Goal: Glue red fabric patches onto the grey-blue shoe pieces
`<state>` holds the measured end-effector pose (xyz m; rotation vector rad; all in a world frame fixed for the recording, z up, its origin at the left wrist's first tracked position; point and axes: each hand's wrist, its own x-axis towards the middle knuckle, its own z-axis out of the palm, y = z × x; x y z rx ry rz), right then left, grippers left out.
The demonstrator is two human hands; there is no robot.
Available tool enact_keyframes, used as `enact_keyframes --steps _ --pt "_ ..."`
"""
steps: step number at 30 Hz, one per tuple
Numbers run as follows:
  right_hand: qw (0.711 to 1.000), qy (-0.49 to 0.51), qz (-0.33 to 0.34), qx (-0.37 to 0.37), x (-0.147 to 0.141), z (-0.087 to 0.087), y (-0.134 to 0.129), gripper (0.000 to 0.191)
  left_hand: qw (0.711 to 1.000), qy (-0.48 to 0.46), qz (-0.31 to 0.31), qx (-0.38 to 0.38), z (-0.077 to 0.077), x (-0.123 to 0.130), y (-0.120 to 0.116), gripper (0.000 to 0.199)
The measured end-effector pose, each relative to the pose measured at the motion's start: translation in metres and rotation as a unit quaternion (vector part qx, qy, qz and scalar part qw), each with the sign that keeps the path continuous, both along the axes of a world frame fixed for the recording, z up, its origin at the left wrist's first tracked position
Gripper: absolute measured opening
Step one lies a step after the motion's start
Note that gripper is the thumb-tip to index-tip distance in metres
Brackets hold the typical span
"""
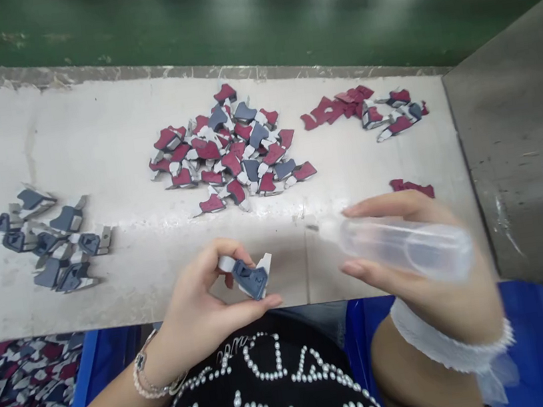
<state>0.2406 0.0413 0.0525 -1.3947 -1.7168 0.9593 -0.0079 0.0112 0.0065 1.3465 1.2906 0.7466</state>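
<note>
Near the table's front edge, my left hand (214, 299) grips a small grey-blue and white plastic part (252, 279) between thumb and fingers, its recessed side facing up. My right hand (411, 264) is closed around a clear squeeze bottle (409, 245) with a narrow tip. The bottle lies nearly level, its tip pointing left toward the part and apart from it. Some motion blur covers the right hand and bottle. Beyond my hands lies a pile of red-, grey- and white-coloured parts (228, 152). Left of my left hand is a group of grey-blue and white parts (47, 242).
Red flat pieces (339, 106) and a few assembled parts (398, 115) lie at the back right, with more red pieces (411, 188) behind my right hand. A blue bin (85, 371) full of parts stands lower left. A metal panel (525, 141) bounds the right; a green wall (176, 28) the back.
</note>
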Motion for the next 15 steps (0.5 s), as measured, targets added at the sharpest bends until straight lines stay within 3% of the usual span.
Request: enact_keyframes --steps 3,6,8,11,15 --pt "0.986 0.130 0.073 -0.079 0.002 -0.023 0.011 0.048 0.999 -0.029 0.022 -0.027 0.002 -0.003 -0.001 0.040" --pt "0.960 0.211 0.130 -0.132 -0.006 -0.044 0.021 0.038 0.998 -0.034 0.039 -0.043 0.001 -0.006 -0.003 0.040" --pt "0.959 0.212 0.126 -0.140 -0.017 -0.053 0.026 0.032 0.997 -0.019 0.045 -0.057 -0.001 -0.009 -0.005 0.041" --pt "0.968 0.192 0.118 -0.110 -0.034 -0.063 0.034 0.049 0.995 0.017 0.066 -0.078 -0.008 -0.013 -0.007 0.043" --pt "0.979 0.148 0.114 -0.084 -0.045 -0.072 0.041 0.040 0.989 0.033 0.088 -0.110 -0.022 -0.018 -0.009 0.054"
